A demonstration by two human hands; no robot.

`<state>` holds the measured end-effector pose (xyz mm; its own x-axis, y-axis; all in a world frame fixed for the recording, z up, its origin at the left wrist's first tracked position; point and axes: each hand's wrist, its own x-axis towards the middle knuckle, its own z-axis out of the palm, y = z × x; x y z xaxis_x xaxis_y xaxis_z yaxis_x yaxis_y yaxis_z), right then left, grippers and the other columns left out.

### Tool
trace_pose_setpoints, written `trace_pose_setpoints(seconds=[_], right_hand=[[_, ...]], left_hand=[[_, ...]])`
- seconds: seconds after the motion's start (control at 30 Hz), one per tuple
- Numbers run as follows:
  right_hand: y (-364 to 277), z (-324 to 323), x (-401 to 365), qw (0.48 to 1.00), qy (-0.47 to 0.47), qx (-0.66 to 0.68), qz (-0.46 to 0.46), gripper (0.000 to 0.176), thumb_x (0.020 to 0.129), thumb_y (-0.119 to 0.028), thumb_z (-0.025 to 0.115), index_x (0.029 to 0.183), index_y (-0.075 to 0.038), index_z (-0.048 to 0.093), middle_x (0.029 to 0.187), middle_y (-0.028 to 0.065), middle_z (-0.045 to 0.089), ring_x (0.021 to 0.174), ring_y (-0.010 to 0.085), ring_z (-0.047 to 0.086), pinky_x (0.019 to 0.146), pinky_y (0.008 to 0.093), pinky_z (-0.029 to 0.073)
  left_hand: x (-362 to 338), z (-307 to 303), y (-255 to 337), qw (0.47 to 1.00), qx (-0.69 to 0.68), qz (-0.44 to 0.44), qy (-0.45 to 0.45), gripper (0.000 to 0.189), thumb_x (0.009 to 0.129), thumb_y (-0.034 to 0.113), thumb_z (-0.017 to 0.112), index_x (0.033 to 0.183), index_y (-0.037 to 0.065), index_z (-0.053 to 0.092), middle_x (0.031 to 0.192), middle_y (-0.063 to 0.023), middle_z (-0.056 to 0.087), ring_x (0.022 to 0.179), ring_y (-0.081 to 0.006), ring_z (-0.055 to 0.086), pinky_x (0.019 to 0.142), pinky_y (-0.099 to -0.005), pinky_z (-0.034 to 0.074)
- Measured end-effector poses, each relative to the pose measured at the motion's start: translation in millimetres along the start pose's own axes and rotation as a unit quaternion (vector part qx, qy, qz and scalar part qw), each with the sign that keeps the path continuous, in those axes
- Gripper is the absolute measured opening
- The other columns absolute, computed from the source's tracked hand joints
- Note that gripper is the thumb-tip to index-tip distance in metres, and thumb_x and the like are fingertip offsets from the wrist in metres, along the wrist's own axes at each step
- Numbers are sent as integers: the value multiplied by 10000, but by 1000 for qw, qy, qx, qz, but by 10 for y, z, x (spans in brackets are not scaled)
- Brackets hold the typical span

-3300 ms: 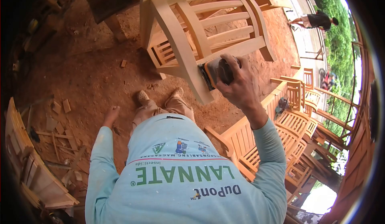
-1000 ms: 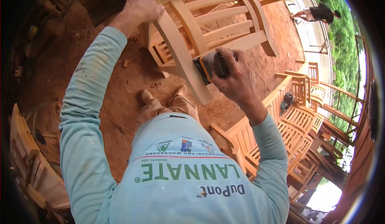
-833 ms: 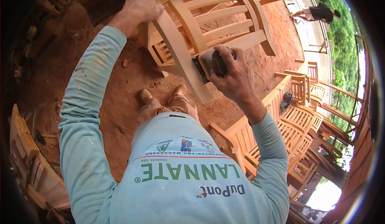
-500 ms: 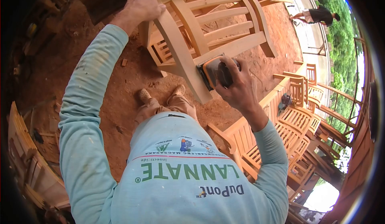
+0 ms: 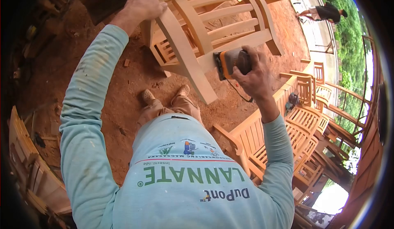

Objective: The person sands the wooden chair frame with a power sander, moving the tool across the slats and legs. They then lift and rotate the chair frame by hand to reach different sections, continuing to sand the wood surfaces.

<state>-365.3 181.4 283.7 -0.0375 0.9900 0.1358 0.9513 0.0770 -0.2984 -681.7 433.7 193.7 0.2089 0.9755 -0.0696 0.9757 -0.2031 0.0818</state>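
Observation:
A pale, unfinished wooden chair [image 5: 192, 62] with curved slats lies tipped over in front of me. My left hand [image 5: 143, 2] lies on its upper left corner, fingers stretched out over the wood and thumb spread to the side; the fingertips reach the top edge of the view. In my right hand [image 5: 255, 73] is an orange and black power sander [image 5: 233, 62], fingers wrapped around its dark top. The sander's pad faces the chair's lower rail, close to where it meets the broad leg-like board, and a dark cord hangs below it.
Finished-looking slatted wooden benches [image 5: 301, 120] stand at the right, with a dark power tool [image 5: 292, 99] on one. Wooden pieces [image 5: 35, 163] lean at the lower left. Reddish dirt ground [image 5: 98, 71] lies around my feet. A person [image 5: 326, 13] walks at the far right.
My right hand has moved the sander to the right along the rail, off the broad board, and its pad has turned more edge-on. The left hand stays on the chair.

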Motion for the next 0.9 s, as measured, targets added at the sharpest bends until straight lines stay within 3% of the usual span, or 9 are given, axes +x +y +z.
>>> trace_pose_setpoints(seconds=[0.03,0.23,0.33,0.47,0.67,0.9], right_hand=[[-81,12,-13,1000,-11,-1,-2,707,812,-230,835,1474,-234,585,1272,209,607,1002,422,738,820,504,640],[-294,33,-141,998,-51,22,-24,704,785,-230,832,1453,-251,610,1280,183,618,994,412,743,834,511,638],[-85,12,-36,999,-28,0,-28,694,794,-226,829,1450,-259,608,1278,188,621,1009,415,741,839,510,639],[-36,-26,104,999,-32,-10,18,678,804,-233,829,1443,-268,605,1291,197,622,1038,419,738,858,515,635],[-264,46,-4,998,-53,10,-22,690,804,-257,833,1453,-268,599,1298,197,621,1006,425,745,848,516,635],[47,26,219,1000,-21,-14,4,716,797,-247,847,1466,-279,593,1264,203,615,1026,428,731,855,511,631]], left_hand=[[67,154,-52,999,16,7,46,994,1042,573,606,1742,25,164,1809,-226,166,1670,-417,192,1290,-613,327],[35,103,-64,999,-1,6,32,1004,1034,572,612,1745,31,154,1814,-215,165,1675,-405,179,1286,-615,333],[40,141,-68,999,8,12,42,1004,1035,574,612,1746,34,150,1816,-209,161,1675,-407,176,1285,-617,334],[54,137,-63,999,9,9,36,1006,1036,575,612,1744,28,152,1814,-215,158,1673,-416,175,1284,-617,333],[32,71,-44,1000,9,6,23,1007,1037,577,611,1741,20,154,1811,-223,162,1671,-420,178,1287,-610,328],[44,128,-51,999,9,9,36,1001,1038,581,607,1749,43,150,1818,-208,150,1680,-401,159,1294,-600,318]])
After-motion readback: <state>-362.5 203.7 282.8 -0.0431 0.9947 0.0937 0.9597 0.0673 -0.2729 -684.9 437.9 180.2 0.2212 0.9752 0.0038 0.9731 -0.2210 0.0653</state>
